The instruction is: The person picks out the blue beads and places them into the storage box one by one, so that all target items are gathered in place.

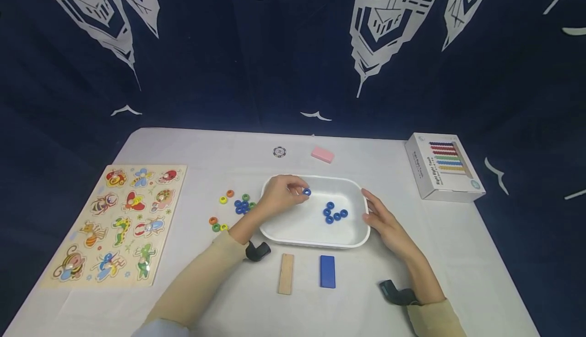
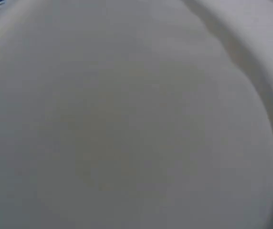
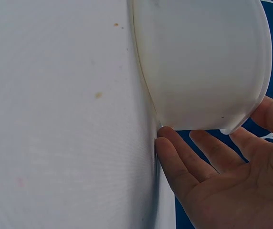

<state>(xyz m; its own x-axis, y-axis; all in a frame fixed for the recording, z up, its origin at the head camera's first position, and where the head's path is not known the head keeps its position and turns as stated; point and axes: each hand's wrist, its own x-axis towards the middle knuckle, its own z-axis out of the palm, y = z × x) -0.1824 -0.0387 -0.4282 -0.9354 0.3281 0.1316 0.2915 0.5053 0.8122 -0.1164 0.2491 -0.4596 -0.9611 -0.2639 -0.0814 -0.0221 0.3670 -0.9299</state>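
Note:
My left hand pinches a blue bead between thumb and fingertips above the left part of the white tray. Inside the tray, towards its right, lie several blue beads. At the tray's right end is my right hand, its nearly straight fingers against the outer wall and rim. Left of the tray are loose beads: several blue ones, plus orange, yellow and green ones. The left wrist view shows only a blurred pale surface with a curved edge.
A wooden insect puzzle board lies at the left. In front of the tray are a plain wooden block and a blue block. Behind it sit a round chip and a pink block. A white box stands back right.

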